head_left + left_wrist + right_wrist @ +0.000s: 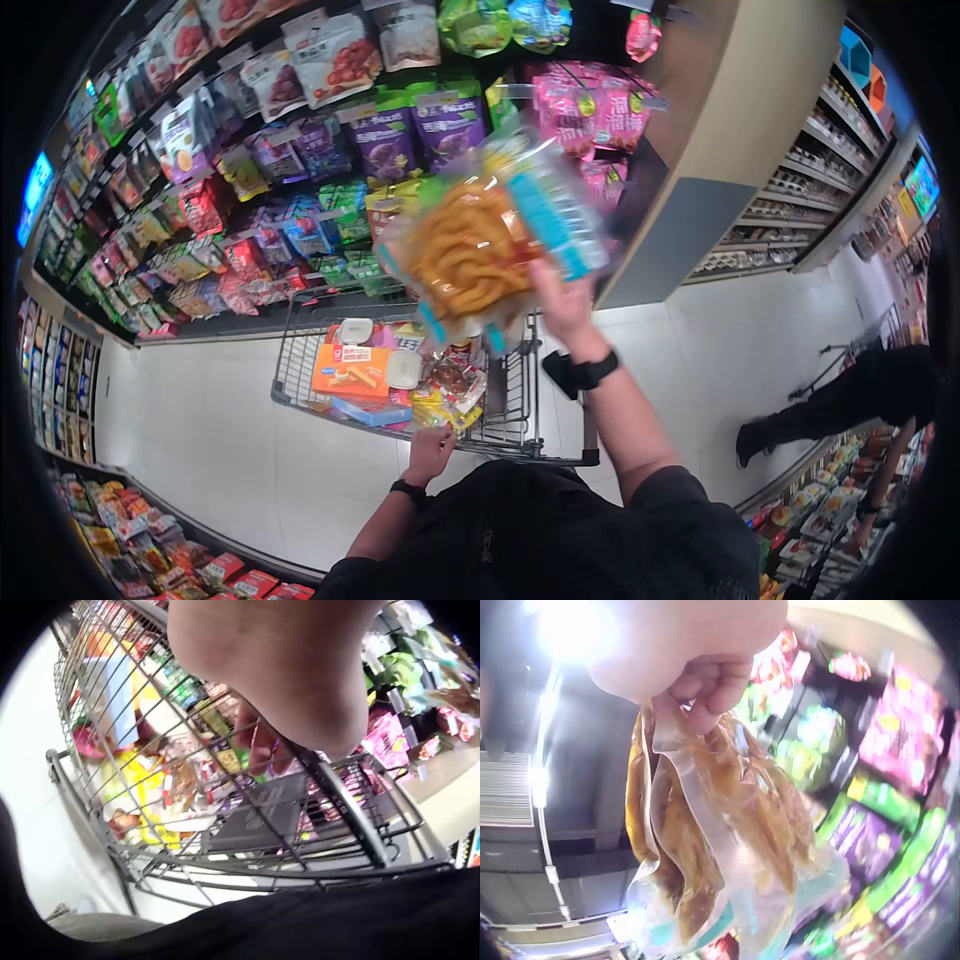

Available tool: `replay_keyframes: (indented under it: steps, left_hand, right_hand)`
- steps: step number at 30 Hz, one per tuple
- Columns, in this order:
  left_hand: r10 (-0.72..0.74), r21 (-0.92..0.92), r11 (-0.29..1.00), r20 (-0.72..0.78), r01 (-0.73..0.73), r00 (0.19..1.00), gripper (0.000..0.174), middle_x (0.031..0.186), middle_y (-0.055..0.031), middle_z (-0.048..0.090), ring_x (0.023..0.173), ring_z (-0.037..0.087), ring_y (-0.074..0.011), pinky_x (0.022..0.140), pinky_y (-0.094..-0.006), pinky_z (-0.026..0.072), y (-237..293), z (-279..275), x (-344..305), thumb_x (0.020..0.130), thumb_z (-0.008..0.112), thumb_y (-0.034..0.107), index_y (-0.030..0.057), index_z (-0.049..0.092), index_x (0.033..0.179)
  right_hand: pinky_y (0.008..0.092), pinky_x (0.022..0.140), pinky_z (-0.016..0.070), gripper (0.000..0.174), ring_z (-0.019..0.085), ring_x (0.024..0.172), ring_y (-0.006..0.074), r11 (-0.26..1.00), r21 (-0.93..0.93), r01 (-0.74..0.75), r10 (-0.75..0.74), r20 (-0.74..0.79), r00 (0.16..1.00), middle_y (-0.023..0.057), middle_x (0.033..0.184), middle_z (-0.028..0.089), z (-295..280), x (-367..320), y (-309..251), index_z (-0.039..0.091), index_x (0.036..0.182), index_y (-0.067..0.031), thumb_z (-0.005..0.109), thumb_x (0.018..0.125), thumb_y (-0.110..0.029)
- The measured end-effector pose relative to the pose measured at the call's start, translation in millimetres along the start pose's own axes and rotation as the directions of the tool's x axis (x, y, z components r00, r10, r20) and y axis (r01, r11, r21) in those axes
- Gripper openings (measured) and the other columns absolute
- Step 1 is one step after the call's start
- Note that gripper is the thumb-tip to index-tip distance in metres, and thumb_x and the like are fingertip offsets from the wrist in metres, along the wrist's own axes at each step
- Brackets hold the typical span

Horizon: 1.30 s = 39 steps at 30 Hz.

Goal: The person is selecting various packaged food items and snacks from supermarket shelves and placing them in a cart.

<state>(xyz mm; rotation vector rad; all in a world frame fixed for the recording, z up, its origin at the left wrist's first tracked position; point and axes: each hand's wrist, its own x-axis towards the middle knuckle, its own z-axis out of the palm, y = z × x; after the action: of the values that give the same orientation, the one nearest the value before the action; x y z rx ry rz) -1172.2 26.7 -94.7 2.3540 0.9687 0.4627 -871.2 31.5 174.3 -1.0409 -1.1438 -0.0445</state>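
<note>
My right hand holds up clear plastic food packs with glossy brown, coiled contents and blue-and-white labels. In the right wrist view, fingers and thumb pinch the packs' top edge, and more than one pouch hangs together. Below them stands a wire shopping cart. My left hand grips the cart's near side rim; its fingers curl over the bar in the left wrist view. Inside the cart lie an orange box, white-lidded containers, a yellow packet and other packaged food.
Racks of hanging snack bags rise behind the cart, beside a beige pillar. At the right, another person in dark clothes stands near a second cart. Low displays of packaged goods line the near side of the pale tiled floor.
</note>
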Motion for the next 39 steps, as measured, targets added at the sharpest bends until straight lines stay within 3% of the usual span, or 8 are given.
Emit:
replay_keyframes:
  steps: [7, 10, 15, 22, 26, 32, 36, 39]
  left_hand:
    - [0.025, 0.244, 0.97, -0.006, -0.022, 1.0, 0.02, 0.066, -0.0069, 0.059, 0.068, 0.056, -0.027, 0.067, -0.0414, 0.0371, -32, -4, -1, 0.076, 0.057, 0.027, 0.0097, 0.062, 0.067]
    - [0.032, 0.236, 0.971, -0.015, -0.028, 0.999, 0.022, 0.064, -0.0085, 0.058, 0.066, 0.055, -0.0287, 0.066, -0.0417, 0.0377, -41, -9, 6, 0.075, 0.059, 0.026, 0.0077, 0.059, 0.063]
    - [0.011, 0.213, 0.977, -0.013, -0.008, 1.0, 0.025, 0.063, -0.011, 0.057, 0.066, 0.055, -0.0307, 0.064, -0.0431, 0.0386, -71, -26, 2, 0.074, 0.06, 0.024, 0.0048, 0.058, 0.059]
    - [-0.211, 0.153, 0.961, -0.142, 0.232, 0.967, 0.02, 0.072, -0.0165, 0.061, 0.071, 0.058, -0.0299, 0.067, -0.0384, 0.0449, -149, -45, -15, 0.074, 0.062, 0.019, 0.0001, 0.061, 0.068]
    - [-0.422, -0.497, 0.847, -0.415, 0.187, 0.806, 0.017, 0.074, -0.0058, 0.054, 0.072, 0.048, -0.0141, 0.068, -0.0299, 0.0412, -58, -90, -2, 0.087, 0.055, 0.014, 0.0001, 0.056, 0.077]
    - [-0.222, -0.47, 0.873, -0.144, 0.131, 0.964, 0.019, 0.092, -0.0053, 0.055, 0.089, 0.053, -0.0154, 0.082, -0.0284, 0.0426, 50, -68, 37, 0.082, 0.062, 0.013, 0.0011, 0.056, 0.096]
    - [-0.036, -0.01, 0.999, -0.037, 0.036, 0.999, 0.081, 0.131, -0.0212, 0.037, 0.123, 0.038, -0.0319, 0.105, -0.037, 0.029, 116, -38, 25, 0.074, 0.072, 0.027, 0.0004, 0.026, 0.135]
    - [-0.102, -0.075, 0.993, -0.077, 0.096, 0.992, 0.084, 0.123, -0.0263, 0.045, 0.107, 0.052, -0.0353, 0.094, -0.0394, 0.0402, 106, -9, 24, 0.076, 0.07, 0.027, 0.0018, 0.02, 0.138]
  right_hand:
    - [0.0307, 0.082, 0.0444, 0.022, 0.06, 0.092, 0.0215, 0.901, -0.432, 0.03, -0.126, -0.196, 0.972, 0.0116, 0.101, 0.063, -213, -16, -8, 0.06, 0.106, 0.0009, 0.059, 0.085, -0.006]
    - [0.0355, 0.071, 0.0479, 0.022, 0.064, 0.08, 0.032, 0.546, -0.797, -0.259, 0.137, -0.22, 0.966, 0.0207, 0.085, 0.065, -287, -67, -1, 0.061, 0.101, 0.0026, 0.056, 0.088, -0.015]
    - [0.0489, 0.066, 0.0456, 0.046, 0.059, 0.076, 0.0429, -0.116, -0.864, -0.49, 0.661, -0.435, 0.612, 0.0299, 0.084, 0.059, -403, -227, 67, 0.062, 0.088, 0.0044, 0.047, 0.091, -0.039]
    - [0.0498, 0.071, 0.0484, 0.044, 0.061, 0.081, 0.0408, -0.384, -0.725, -0.572, 0.802, -0.569, 0.183, 0.0242, 0.085, 0.063, -397, -485, 43, 0.06, 0.095, 0.0009, 0.05, 0.088, -0.041]
    - [0.0485, 0.072, 0.0488, 0.047, 0.062, 0.082, 0.0394, -0.32, -0.839, -0.439, 0.946, -0.308, -0.102, 0.0196, 0.088, 0.065, -365, -559, 19, 0.066, 0.086, -0.0019, 0.048, 0.086, -0.045]
    - [0.049, 0.072, 0.0483, 0.047, 0.061, 0.081, 0.0401, -0.16, -0.907, -0.391, 0.987, -0.142, -0.074, 0.0226, 0.085, 0.063, -355, -559, 24, 0.065, 0.086, -0.0003, 0.05, 0.086, -0.045]
    - [0.0492, 0.072, 0.048, 0.047, 0.061, 0.08, 0.0406, -0.072, -0.944, -0.323, 0.991, -0.105, 0.084, 0.0246, 0.084, 0.063, -372, -527, 46, 0.065, 0.085, 0.0008, 0.051, 0.086, -0.044]
    - [0.0494, 0.072, 0.0478, 0.047, 0.061, 0.08, 0.041, -0.035, -0.944, -0.327, 0.959, -0.124, 0.255, 0.0261, 0.082, 0.062, -381, -501, 68, 0.064, 0.085, 0.0017, 0.052, 0.086, -0.044]
